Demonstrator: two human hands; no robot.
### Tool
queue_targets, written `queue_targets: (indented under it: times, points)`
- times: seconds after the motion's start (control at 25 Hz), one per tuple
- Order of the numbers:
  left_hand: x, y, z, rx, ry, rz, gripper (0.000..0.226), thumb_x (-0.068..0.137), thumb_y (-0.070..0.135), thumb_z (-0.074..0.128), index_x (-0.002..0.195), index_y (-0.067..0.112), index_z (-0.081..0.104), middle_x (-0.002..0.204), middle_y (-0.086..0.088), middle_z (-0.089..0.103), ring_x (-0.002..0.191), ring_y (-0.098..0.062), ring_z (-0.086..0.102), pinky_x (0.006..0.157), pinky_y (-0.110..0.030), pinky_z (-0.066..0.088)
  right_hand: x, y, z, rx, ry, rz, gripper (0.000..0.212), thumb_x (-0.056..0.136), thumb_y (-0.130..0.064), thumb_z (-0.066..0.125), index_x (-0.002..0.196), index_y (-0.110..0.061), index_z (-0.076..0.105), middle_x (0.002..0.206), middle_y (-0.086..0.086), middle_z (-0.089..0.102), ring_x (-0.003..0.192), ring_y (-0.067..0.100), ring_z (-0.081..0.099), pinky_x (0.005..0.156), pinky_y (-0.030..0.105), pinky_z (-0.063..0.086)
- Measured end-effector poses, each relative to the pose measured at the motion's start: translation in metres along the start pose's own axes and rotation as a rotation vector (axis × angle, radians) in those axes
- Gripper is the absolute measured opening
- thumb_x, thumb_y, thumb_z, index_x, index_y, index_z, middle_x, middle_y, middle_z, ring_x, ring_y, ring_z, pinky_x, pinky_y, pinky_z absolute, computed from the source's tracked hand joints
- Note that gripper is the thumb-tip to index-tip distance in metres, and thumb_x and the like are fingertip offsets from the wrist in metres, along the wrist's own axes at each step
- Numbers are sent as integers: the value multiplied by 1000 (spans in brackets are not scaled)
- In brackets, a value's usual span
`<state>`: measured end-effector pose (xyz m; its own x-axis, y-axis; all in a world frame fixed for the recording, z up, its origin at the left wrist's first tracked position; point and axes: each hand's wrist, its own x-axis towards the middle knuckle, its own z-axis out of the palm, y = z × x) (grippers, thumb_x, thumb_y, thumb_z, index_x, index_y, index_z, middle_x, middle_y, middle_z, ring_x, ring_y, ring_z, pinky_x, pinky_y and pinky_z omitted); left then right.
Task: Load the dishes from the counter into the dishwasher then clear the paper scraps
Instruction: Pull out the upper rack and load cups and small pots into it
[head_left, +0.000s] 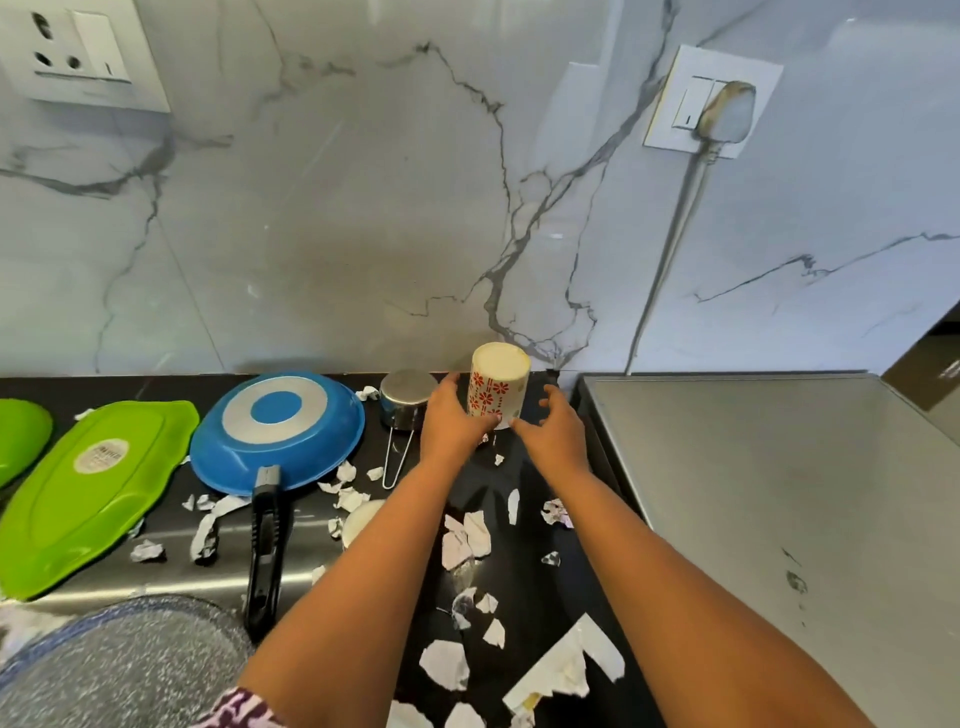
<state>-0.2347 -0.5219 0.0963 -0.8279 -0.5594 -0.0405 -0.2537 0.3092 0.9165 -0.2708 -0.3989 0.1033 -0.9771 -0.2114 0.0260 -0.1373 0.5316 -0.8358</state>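
Observation:
A white cup with red flower print (497, 383) stands upside down at the back of the black counter (524, 566). My left hand (451, 421) grips its left side near the rim. My right hand (551, 425) hovers just right of the cup, fingers spread, and only its fingertips come close to the rim. A small steel pot with a wire handle (404, 400) sits just left of the cup. An upturned blue frying pan (275, 431) lies further left, then a green oval platter (88, 493). Torn paper scraps (467, 535) are strewn over the counter.
A steel appliance top (753, 499) adjoins the counter on the right. A grey speckled pan (119, 665) is at the lower left. A small white bowl (361, 519) is partly hidden under my left forearm. The marble wall (363, 208) carries sockets and a plugged-in cable (670, 249).

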Motion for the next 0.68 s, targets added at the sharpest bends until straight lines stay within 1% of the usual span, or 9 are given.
queue_targets:
  times: [0.08,0.16,0.24,0.36,0.44,0.52,0.64,0.68]
  points:
    - [12,-1,1,-9,-27,24,82,71,17,79,140,10,35,138,-11,45,128,-27,44,103,-40,40,15,-5,2,17,-23,20,70,78,-19,73,138,-8,36,134,12,50,124,27,48,100,35,42]
    - [22,-1,3,-23,-50,31,87,70,17,80,141,8,32,141,-12,43,131,-26,41,103,-36,37,28,-8,5,47,-42,54,73,76,-19,74,137,-10,36,136,11,49,126,27,46,100,35,40]
    - [31,-2,4,-39,-82,37,87,69,13,80,141,8,32,141,-12,43,130,-26,41,103,-36,38,39,-9,8,102,-74,87,74,76,-17,75,138,-11,35,137,10,48,127,26,45,99,34,40]
    - [39,-2,6,-84,-152,45,82,67,3,77,138,12,38,135,-10,50,125,-25,47,103,-38,42,47,-9,15,223,-99,92,69,75,-9,74,135,-12,40,134,8,50,124,23,47,95,29,42]
    - [43,-3,7,-125,-163,36,79,66,-1,75,136,14,41,130,-8,54,121,-24,51,102,-40,44,51,-10,21,302,-92,103,68,76,-5,73,135,-13,41,133,8,51,123,23,47,97,34,46]
    - [45,-3,9,-163,-131,36,74,68,-4,72,134,13,44,128,-9,56,119,-24,53,101,-41,45,54,-9,25,339,-72,120,65,75,-3,73,133,-13,43,131,9,52,122,25,49,96,41,47]
    - [41,-1,11,-190,-85,46,70,70,-4,72,133,11,46,130,-10,56,120,-24,52,101,-41,45,52,-7,23,358,-54,111,64,74,-3,74,131,-13,46,128,8,55,119,24,50,98,46,47]
    - [38,-2,12,-206,-78,48,70,70,-3,72,134,12,46,130,-10,55,121,-24,51,101,-42,45,50,-7,22,358,-52,97,65,73,-4,75,131,-13,47,128,8,55,120,23,50,99,45,46]
